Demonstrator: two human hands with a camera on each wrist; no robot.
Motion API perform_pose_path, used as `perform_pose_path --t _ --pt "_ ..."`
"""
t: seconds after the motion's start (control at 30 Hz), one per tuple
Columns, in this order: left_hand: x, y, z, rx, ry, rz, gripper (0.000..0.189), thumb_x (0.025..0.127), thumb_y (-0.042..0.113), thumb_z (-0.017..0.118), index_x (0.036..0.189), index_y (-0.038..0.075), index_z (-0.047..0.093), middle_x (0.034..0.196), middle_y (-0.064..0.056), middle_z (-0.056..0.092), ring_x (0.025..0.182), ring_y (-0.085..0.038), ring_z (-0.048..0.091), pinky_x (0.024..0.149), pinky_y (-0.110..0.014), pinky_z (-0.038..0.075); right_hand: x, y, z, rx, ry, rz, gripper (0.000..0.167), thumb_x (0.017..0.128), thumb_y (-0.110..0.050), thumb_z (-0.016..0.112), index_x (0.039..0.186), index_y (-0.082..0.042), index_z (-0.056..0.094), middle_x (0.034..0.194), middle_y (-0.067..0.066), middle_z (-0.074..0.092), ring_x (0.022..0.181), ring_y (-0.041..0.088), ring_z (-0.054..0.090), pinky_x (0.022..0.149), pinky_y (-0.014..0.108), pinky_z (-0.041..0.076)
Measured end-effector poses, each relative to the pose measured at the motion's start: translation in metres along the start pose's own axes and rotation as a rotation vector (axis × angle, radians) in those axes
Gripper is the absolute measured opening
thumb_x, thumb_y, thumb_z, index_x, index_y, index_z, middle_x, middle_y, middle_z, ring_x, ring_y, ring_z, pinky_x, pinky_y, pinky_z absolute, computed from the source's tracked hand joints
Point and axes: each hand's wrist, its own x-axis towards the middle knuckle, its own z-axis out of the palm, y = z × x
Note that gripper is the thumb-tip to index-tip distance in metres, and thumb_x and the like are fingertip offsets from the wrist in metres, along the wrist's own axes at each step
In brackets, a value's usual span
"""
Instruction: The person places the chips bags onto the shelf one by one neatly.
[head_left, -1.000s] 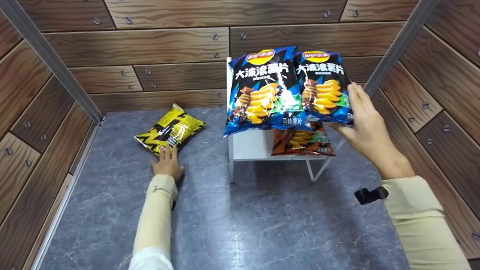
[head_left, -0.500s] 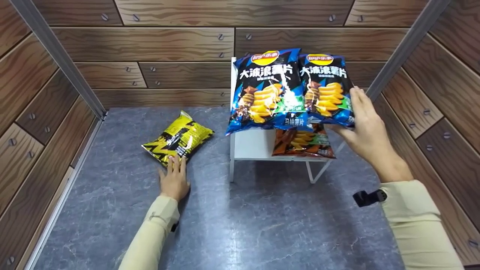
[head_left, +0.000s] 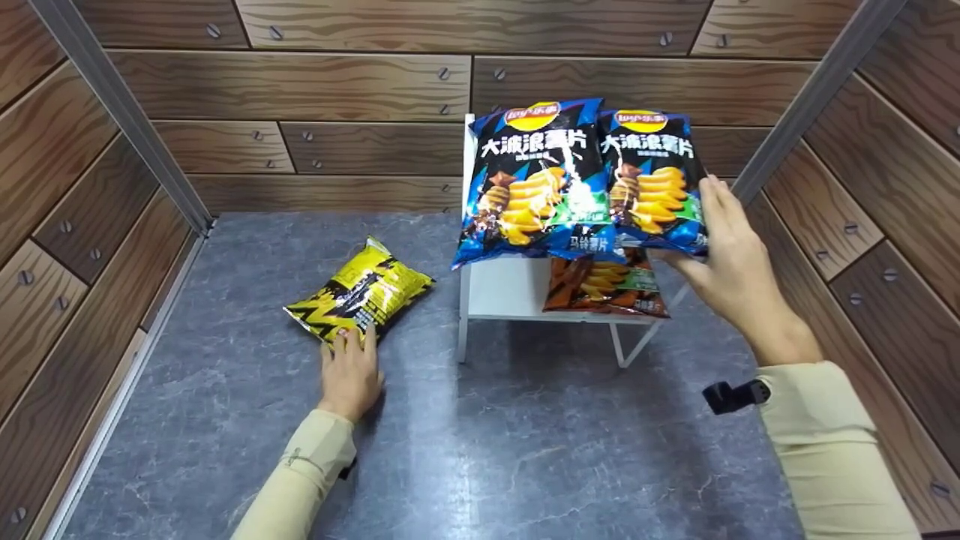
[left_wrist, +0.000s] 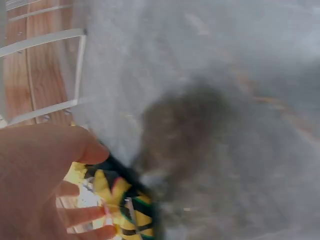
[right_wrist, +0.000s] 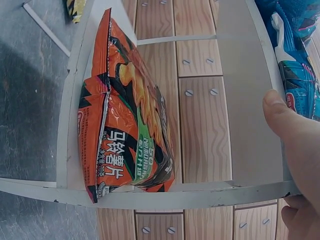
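A yellow and black chip bag (head_left: 364, 292) lies on the floor at the left. My left hand (head_left: 351, 375) rests its fingers on the bag's near edge; in the left wrist view the straight fingers (left_wrist: 102, 232) lie over its print and the thumb sits at its border. On top of a small white shelf (head_left: 504, 289) lie two blue and black chip bags (head_left: 536, 184). My right hand (head_left: 739, 274) holds the shelf's near right corner beside the right blue bag. In the right wrist view the thumb (right_wrist: 280, 112) reaches the shelf's front rim; the fingertips are mostly hidden.
An orange-brown chip bag (right_wrist: 132, 135) lies on the lower level of the shelf. Wood-patterned panels (head_left: 330, 82) enclose the grey marbled floor (head_left: 540, 457) at the back and both sides. A small black device (head_left: 735, 396) sits at the right cuff.
The yellow bag has slid across the floor toward me and a little to the right, under my left fingers. My right hand and the blue bags have stayed in place.
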Motion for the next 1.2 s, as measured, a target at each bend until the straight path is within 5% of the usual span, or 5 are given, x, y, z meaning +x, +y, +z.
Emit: perform_pose_path --t 0.13,0.27,0.43,0.8,1.2 --pt "0.022 -0.008 -0.001 -0.020 -0.001 -0.012 0.074 0.078 0.023 0.077 0.143 0.001 0.047 0.136 -0.029 0.051 0.125 -0.049 0.049 0.107 -0.064 0.038 0.000 0.000 0.001 0.002 -0.010 0.009 0.094 0.084 -0.020 0.079 0.156 0.002 0.022 0.161 0.027 0.023 0.149 0.043 0.024 0.115 0.062 0.029" --pt "0.041 -0.022 0.002 -0.030 -0.134 -0.063 0.092 0.080 0.035 0.080 0.153 0.005 0.033 0.159 -0.025 0.029 0.146 -0.045 0.027 0.117 -0.066 0.024 0.000 -0.001 0.002 0.006 -0.010 0.005 0.094 0.085 -0.021 0.079 0.155 0.003 0.022 0.160 0.027 0.024 0.149 0.043 0.024 0.115 0.062 0.029" --pt "0.043 -0.030 0.010 -0.011 -0.282 -0.122 0.108 0.080 0.047 0.078 0.159 0.006 0.016 0.165 -0.025 0.007 0.153 -0.043 0.006 0.120 -0.067 0.013 0.002 -0.002 0.001 0.009 -0.013 0.008 0.094 0.084 -0.021 0.079 0.155 0.004 0.023 0.160 0.028 0.024 0.148 0.044 0.025 0.114 0.063 0.030" --pt "0.018 -0.016 0.027 0.083 0.052 -0.041 0.093 0.074 0.033 0.085 0.150 0.001 0.040 0.154 -0.028 0.038 0.143 -0.046 0.035 0.110 -0.066 0.035 0.000 -0.002 0.001 0.012 0.003 -0.004 0.093 0.084 -0.020 0.079 0.155 0.004 0.024 0.159 0.028 0.025 0.148 0.044 0.025 0.114 0.062 0.030" --pt "-0.005 -0.006 0.023 0.050 0.143 0.009 0.065 0.091 0.024 0.069 0.147 0.001 0.045 0.149 -0.027 0.045 0.139 -0.044 0.042 0.109 -0.065 0.037 -0.001 -0.001 0.000 0.005 0.007 -0.006 0.094 0.083 -0.020 0.080 0.155 0.004 0.023 0.159 0.028 0.025 0.148 0.043 0.025 0.115 0.061 0.030"
